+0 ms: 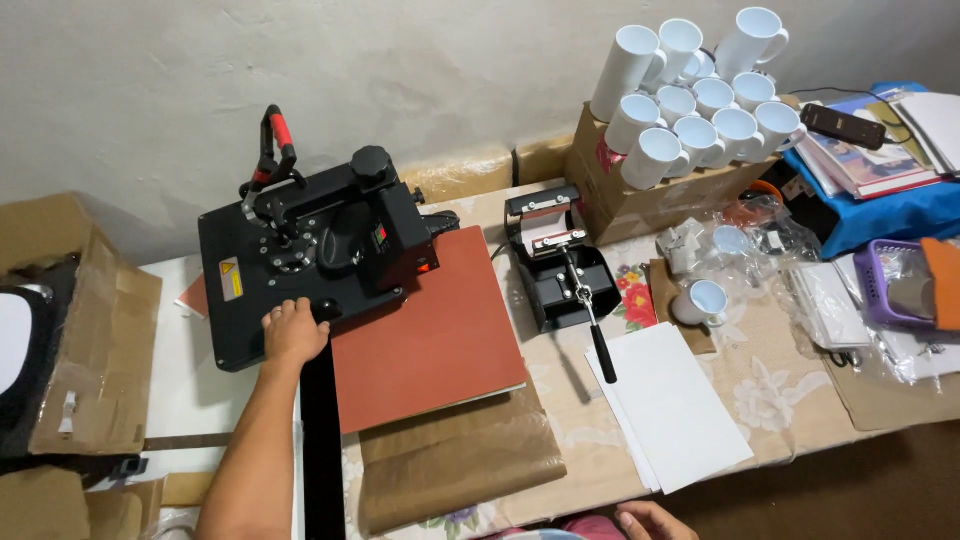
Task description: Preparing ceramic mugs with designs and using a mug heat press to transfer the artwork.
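On the near edge of the black upper plate (262,290) of the heat press (330,250): left hand (294,332), palm down, fingers (290,312) curled loosely over the plate's rim, touching it, nothing enclosed. Plate swung out to the left, clear of the red-brown pad (425,340) beside it; brown sheet (455,460) lying under the pad's near edge. Red-and-black lever (272,145) standing up at the back of the press.

Right hand (650,522): bottom edge of view, only partly seen, resting low and well apart from the press; whether its fingers are spread or closed cannot be told.

Nearby on the flowered tablecloth (770,390): small black mug press (560,270) with long handle, just right of the pad; stack of white paper (675,405) in front of it; single white mug (700,302) beyond the paper. Stack of white mugs (700,100) on a cardboard box (640,200) at the back. Open carton (95,330) at far left.
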